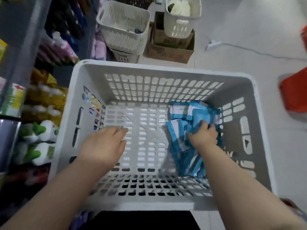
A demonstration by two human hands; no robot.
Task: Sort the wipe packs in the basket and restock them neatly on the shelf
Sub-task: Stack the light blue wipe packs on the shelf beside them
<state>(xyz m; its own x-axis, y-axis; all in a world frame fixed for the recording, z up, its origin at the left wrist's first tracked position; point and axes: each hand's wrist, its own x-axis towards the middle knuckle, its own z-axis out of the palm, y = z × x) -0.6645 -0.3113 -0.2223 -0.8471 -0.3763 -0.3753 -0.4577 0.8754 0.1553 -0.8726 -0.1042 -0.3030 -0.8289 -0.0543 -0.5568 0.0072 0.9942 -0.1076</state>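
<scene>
both hands reach down into a large white slotted basket [79, 75]. the right hand [205, 136] is buried in a heap of blue-and-white wipe packs [203, 112], its fingers curled down into the pile and clutching several of them at once. the left hand [106, 143] hovers palm down over the bare basket floor, well apart from the packs, fingers loosely extended and holding nothing.

all the packs sit on the right hand's side of the basket, bunched against the right wall. those under the right wrist and forearm stand on edge or lean, with their long axes running from the person's side toward the far wall, tipped slightly leftward. the ones just beyond the right fingertips lie flatter, white label panels facing up, long axes closer to crosswise. motion blur hides any print on them.

outside the basket, past the left hand's thumbless edge, a shelf [21, 39] carries yellow, green-and-white and pink goods. beyond both hands stand two smaller cream baskets [123, 29], one resting in a cardboard box [169, 53]. off past the right hand lies a red object [294, 93] on the pale floor.
</scene>
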